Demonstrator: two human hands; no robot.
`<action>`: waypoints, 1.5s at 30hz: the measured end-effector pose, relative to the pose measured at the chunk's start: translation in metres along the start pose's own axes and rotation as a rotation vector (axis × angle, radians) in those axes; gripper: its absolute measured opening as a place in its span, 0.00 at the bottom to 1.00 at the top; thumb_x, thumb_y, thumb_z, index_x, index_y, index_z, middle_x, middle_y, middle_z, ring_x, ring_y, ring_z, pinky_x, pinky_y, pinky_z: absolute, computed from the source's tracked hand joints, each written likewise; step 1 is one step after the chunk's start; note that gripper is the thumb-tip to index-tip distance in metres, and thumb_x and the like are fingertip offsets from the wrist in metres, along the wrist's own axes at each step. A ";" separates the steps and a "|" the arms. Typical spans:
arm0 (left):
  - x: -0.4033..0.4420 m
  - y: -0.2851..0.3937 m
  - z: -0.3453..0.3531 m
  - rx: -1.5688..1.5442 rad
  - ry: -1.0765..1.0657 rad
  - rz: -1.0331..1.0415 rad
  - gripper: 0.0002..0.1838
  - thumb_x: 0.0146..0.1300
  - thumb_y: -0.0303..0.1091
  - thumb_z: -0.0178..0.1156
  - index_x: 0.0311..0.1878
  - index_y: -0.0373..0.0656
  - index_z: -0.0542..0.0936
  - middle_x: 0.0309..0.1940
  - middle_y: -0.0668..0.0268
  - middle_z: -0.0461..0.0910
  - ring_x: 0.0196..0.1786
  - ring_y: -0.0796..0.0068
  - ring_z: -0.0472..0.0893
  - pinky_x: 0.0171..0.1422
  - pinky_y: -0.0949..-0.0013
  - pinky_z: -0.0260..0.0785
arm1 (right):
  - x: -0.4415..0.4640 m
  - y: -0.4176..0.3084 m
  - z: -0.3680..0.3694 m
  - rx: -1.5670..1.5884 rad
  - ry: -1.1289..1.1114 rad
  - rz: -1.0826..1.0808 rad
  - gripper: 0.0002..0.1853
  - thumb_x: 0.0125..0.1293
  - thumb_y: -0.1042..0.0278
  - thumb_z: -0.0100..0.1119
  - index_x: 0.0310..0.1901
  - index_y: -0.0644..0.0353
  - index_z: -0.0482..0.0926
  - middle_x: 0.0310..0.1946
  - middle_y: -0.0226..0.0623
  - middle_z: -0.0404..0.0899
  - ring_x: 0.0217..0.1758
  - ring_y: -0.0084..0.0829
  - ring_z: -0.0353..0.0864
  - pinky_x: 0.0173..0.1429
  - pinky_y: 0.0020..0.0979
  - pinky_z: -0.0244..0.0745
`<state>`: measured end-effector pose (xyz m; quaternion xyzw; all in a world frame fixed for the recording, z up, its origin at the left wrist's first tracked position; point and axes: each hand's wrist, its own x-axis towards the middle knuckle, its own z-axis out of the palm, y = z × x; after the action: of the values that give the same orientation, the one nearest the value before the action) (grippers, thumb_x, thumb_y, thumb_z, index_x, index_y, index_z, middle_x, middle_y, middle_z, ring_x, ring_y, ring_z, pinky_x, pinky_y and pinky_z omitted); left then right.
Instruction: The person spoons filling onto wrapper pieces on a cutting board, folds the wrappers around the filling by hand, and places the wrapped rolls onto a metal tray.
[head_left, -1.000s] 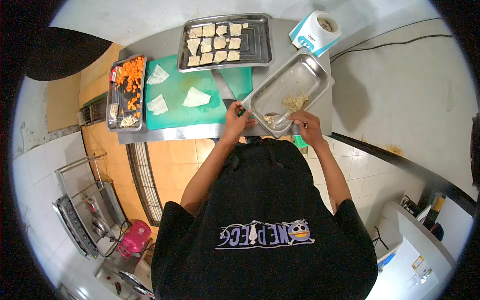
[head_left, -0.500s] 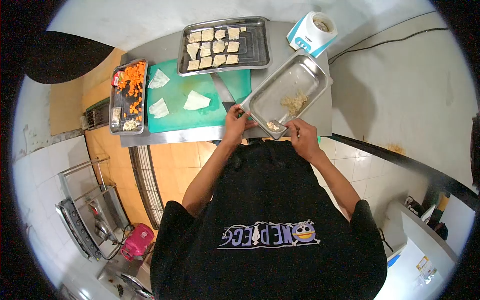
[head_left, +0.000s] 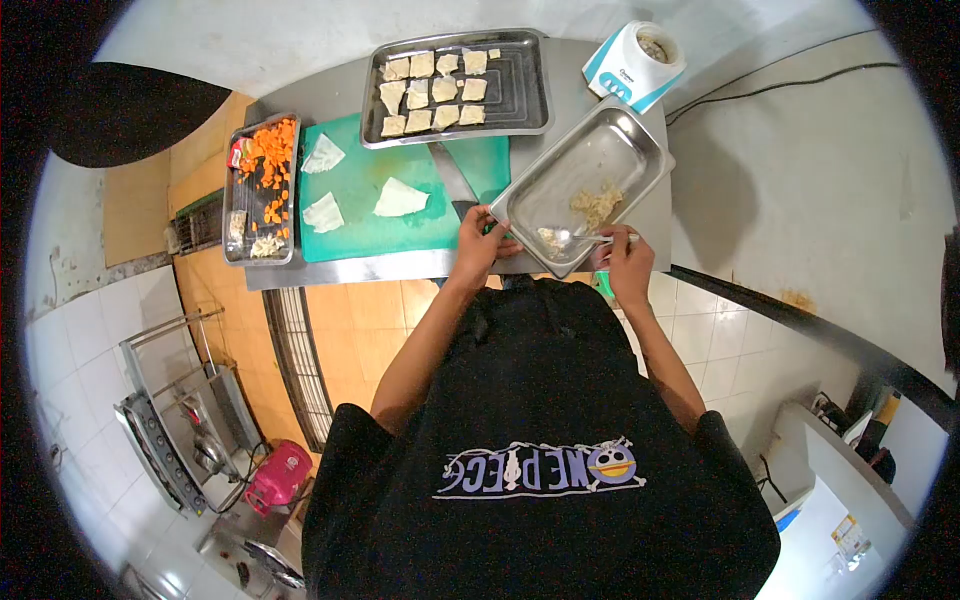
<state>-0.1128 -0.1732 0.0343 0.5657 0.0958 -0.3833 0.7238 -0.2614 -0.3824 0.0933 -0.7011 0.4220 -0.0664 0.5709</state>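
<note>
My left hand grips the near left edge of a deep metal pan, which lies slanted on the table. Pinched in my right hand is a metal spoon whose bowl rests inside the pan's near end. Beside the spoon's bowl is a small pale heap of filling. A larger heap of minced filling lies farther up the pan. Just left of the pan, a knife rests on the green cutting board, its handle end close to my left hand.
Three white wrapper pieces lie on the board. Behind it, a dark tray holds several dough squares. A tray with orange carrot pieces stands left. A white and blue appliance stands behind the pan, near a black cable.
My right hand has shifted right and turned, showing more of the spoon's handle. The spoon's bowl stays at the pan's near end. My left hand keeps its hold on the pan.
</note>
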 end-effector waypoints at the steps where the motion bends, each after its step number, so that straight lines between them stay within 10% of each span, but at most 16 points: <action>1: -0.001 0.000 0.000 0.000 0.002 -0.003 0.16 0.77 0.24 0.61 0.62 0.38 0.68 0.52 0.60 0.77 0.37 0.67 0.88 0.43 0.64 0.91 | -0.003 -0.003 -0.005 -0.099 0.015 -0.116 0.17 0.84 0.62 0.50 0.45 0.64 0.86 0.28 0.40 0.86 0.29 0.29 0.88 0.35 0.37 0.82; 5: -0.003 0.005 0.005 -0.025 0.003 -0.017 0.16 0.77 0.24 0.60 0.62 0.37 0.67 0.55 0.58 0.75 0.38 0.66 0.88 0.43 0.64 0.92 | 0.004 -0.019 -0.021 -0.517 0.019 -0.664 0.12 0.80 0.64 0.57 0.45 0.62 0.86 0.37 0.45 0.88 0.34 0.42 0.90 0.39 0.40 0.84; 11: 0.002 0.000 0.002 -0.007 -0.015 -0.025 0.16 0.78 0.24 0.59 0.62 0.38 0.66 0.55 0.58 0.73 0.38 0.65 0.88 0.42 0.63 0.91 | 0.033 -0.046 -0.019 -0.696 -0.357 -0.904 0.10 0.77 0.65 0.61 0.43 0.62 0.86 0.39 0.44 0.88 0.37 0.51 0.87 0.45 0.45 0.82; 29: 0.003 -0.006 0.004 -0.014 0.059 -0.045 0.20 0.76 0.25 0.62 0.65 0.37 0.65 0.53 0.53 0.79 0.39 0.58 0.90 0.43 0.58 0.92 | -0.026 -0.039 0.014 -0.569 0.019 -0.555 0.14 0.79 0.67 0.56 0.39 0.69 0.85 0.30 0.52 0.86 0.30 0.48 0.87 0.39 0.43 0.80; 37: 0.002 0.000 -0.007 0.044 -0.076 -0.092 0.22 0.78 0.26 0.60 0.67 0.38 0.62 0.59 0.53 0.73 0.42 0.61 0.88 0.43 0.60 0.91 | 0.016 -0.021 0.036 0.151 -0.061 0.060 0.20 0.81 0.60 0.52 0.43 0.71 0.85 0.33 0.48 0.89 0.29 0.34 0.90 0.34 0.36 0.88; 45: -0.025 0.042 -0.067 0.337 0.113 0.221 0.23 0.76 0.27 0.62 0.69 0.42 0.66 0.60 0.56 0.76 0.39 0.66 0.89 0.37 0.67 0.81 | 0.019 -0.035 0.048 0.487 -0.077 0.180 0.19 0.81 0.57 0.55 0.46 0.68 0.84 0.33 0.44 0.87 0.32 0.33 0.90 0.30 0.32 0.87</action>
<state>-0.0822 -0.0994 0.0566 0.7063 0.0082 -0.2799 0.6502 -0.2032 -0.3594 0.0998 -0.5046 0.4323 -0.0883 0.7421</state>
